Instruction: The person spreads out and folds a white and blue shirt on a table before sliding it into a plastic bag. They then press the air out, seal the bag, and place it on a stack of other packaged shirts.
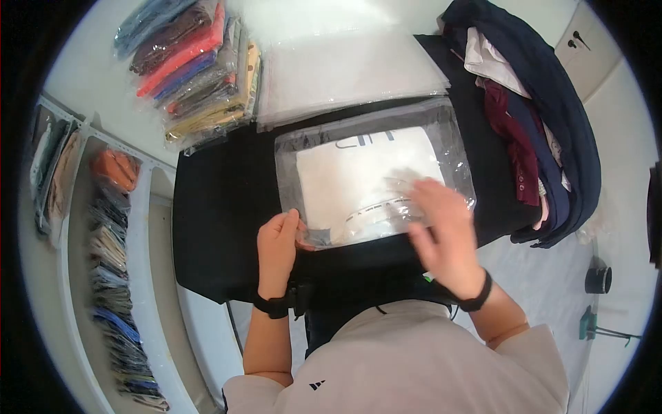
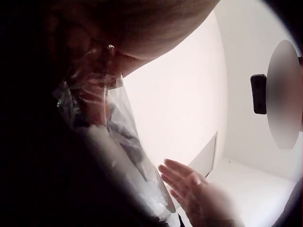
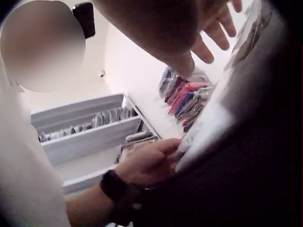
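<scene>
A clear plastic bag (image 1: 452, 138) holding a folded white garment (image 1: 365, 169) with dark print lies in front of me in the head view. My left hand (image 1: 276, 245) pinches the bag's near left corner between thumb and fingers. In the left wrist view, crinkled plastic (image 2: 113, 99) bunches at that hand's fingers. My right hand (image 1: 447, 224), fingers extended and slightly blurred, is over the bag's right part. The right wrist view shows this hand's spread fingers (image 3: 215, 35) above the bag's surface.
The bag lies on a black-covered table (image 1: 221, 207). Behind it are flat clear bags (image 1: 352, 76) and, at back left, a stack of bagged garments (image 1: 200, 76). Dark clothes (image 1: 552, 117) are heaped at right. A white shelf (image 1: 148, 255) with packed garments stands at left.
</scene>
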{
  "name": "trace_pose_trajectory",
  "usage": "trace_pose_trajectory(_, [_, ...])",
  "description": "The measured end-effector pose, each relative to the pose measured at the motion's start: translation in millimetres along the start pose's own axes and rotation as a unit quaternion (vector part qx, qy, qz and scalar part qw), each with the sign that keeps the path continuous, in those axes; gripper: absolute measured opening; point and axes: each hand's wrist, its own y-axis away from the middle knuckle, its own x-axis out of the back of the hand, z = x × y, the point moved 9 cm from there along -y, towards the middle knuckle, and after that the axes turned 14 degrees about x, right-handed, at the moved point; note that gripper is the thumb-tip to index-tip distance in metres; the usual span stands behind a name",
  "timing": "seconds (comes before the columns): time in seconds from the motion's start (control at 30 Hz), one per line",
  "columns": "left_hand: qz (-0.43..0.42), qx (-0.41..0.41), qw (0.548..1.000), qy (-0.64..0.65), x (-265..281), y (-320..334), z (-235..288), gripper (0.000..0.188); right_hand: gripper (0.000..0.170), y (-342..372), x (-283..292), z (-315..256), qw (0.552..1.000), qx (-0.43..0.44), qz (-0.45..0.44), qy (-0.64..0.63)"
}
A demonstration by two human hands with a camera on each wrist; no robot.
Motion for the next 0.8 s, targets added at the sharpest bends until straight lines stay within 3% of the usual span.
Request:
trace_pose_trajectory(0.03, [-0.001,-0.004,1.0,-0.001,-0.4,0.3,0.8,0.034,0.047,-9.0,-17.9,-9.3,0.997,-0.007,-0.07,0.044])
trace_pose_trajectory(0.1, [0.005,0.005,1.0,0.002,1.7,-0.3,-1.2,0.036,0.05,-17.4,-39.7,-10.1,0.991,0.012,-0.097,0.088])
trace_pose_trajectory(0.17, [-0.021,0.045,0.999,-0.004,2.4,5.3,1.4,0.027,0.05,-23.1,-48.4,-4.5,0.99,0.02,-0.098,0.102])
trace_pose_trajectory(0.23, [0.113,-0.143,0.975,-0.127,14.0,32.3,49.2,0.029,0.051,-30.2,-49.0,-3.1,0.988,0.03,-0.1,0.115])
trace_pose_trajectory(0.27, [0.136,-0.214,0.946,-0.204,13.2,46.8,73.2,0.051,0.051,-30.7,-49.5,-2.3,0.987,0.028,-0.11,0.11])
trace_pose_trajectory(0.33, [0.081,-0.373,0.846,-0.372,-32.2,80.3,122.3,0.053,0.051,-30.2,-49.7,-0.1,0.987,0.027,-0.127,0.098])
trace_pose_trajectory(0.37, [-0.016,-0.375,0.818,-0.437,-57.1,79.1,121.2,0.058,0.052,-31.2,-50.4,2.6,0.986,0.032,-0.143,0.085])
trace_pose_trajectory(0.43, [-0.092,-0.402,0.746,-0.523,-94.1,68.0,106.5,0.067,0.053,-31.4,-48.2,8.7,0.983,0.035,-0.166,0.067])
trace_pose_trajectory(0.47, [-0.094,-0.396,0.749,-0.523,-94.5,56.0,104.4,0.067,0.054,-33.1,-45.7,10.1,0.976,0.057,-0.179,0.107])
trace_pose_trajectory(0.53, [-0.093,-0.435,0.654,-0.612,-103.1,40.1,89.4,0.077,0.059,-31.7,-45.7,22.3,0.96,0.087,-0.215,0.158])
trace_pose_trajectory(0.8, [-0.146,-0.38,0.671,-0.62,-102.7,7.8,60.0,0.082,0.063,-30.9,-61.2,44.1,0.951,0.075,-0.286,0.095])
